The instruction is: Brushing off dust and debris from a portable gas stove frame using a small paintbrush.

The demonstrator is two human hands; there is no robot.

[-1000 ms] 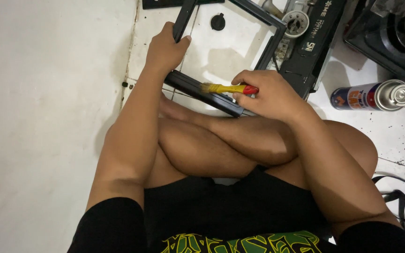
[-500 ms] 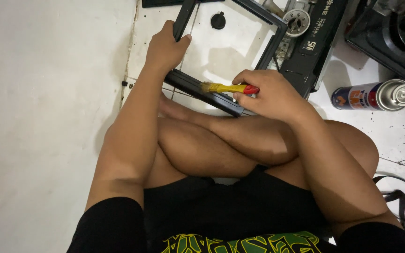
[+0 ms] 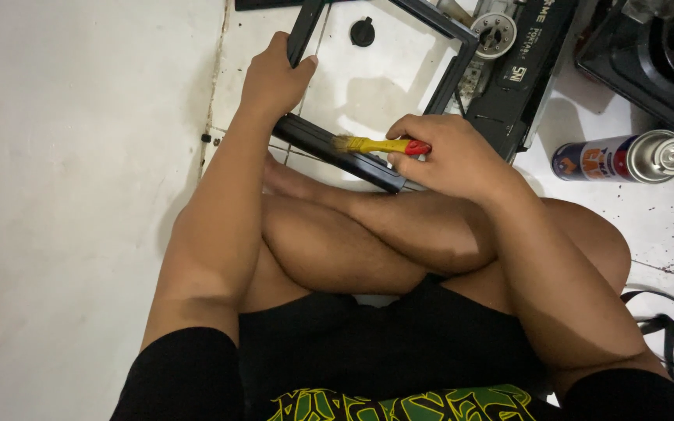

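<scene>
I sit cross-legged on a white tiled floor. A black rectangular metal frame (image 3: 335,152) lies in front of my legs. My left hand (image 3: 274,78) grips the frame's left bar near its corner. My right hand (image 3: 442,156) holds a small brush with a yellow and red handle (image 3: 384,146). Its bristles rest on the near bar of the frame, pointing left.
A black portable stove body (image 3: 520,70) with a round burner part (image 3: 494,33) lies behind the frame. A spray can (image 3: 626,158) lies on its side at the right. A small black round knob (image 3: 362,31) sits on the tile inside the frame. Black straps (image 3: 665,323) lie at lower right.
My left hand has slid a little up the frame's left bar. The brush stays on the near bar, almost unmoved.
</scene>
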